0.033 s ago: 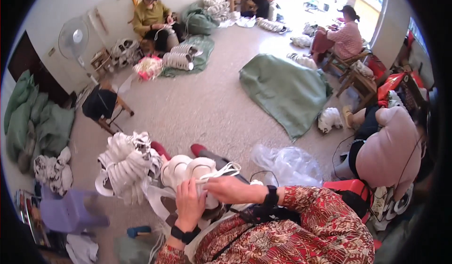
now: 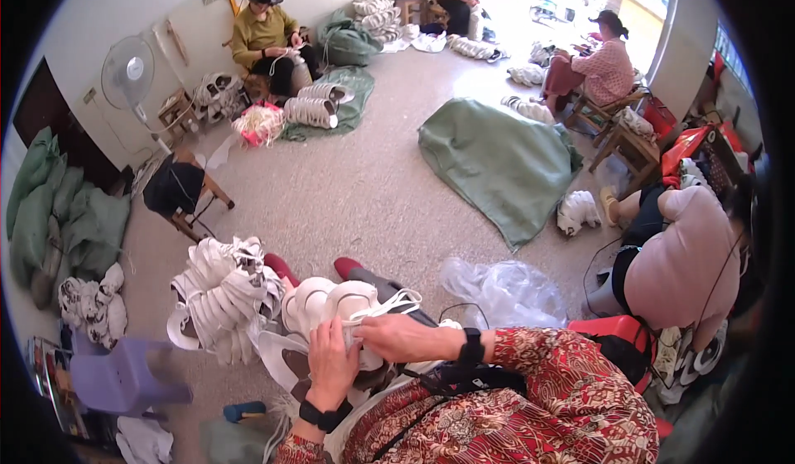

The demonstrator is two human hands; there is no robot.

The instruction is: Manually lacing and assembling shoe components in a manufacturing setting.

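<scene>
Head view: stacked pale uppers (image 2: 228,298) at 8 o'clock. Your left hand (image 2: 334,360), 7 o'clock, lies against the white upper (image 2: 350,297); can't tell if it pinches. Upper likely light, soft; steady its edge. White lace (image 2: 401,300), 6 o'clock, probably limp; your right hand (image 2: 397,337) seems to pinch it.

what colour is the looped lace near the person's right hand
The looped lace is white, showing best in the head view.

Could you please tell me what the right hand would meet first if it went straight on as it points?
The right hand would probably meet the left hand first, though depth and contact are unclear.
</scene>
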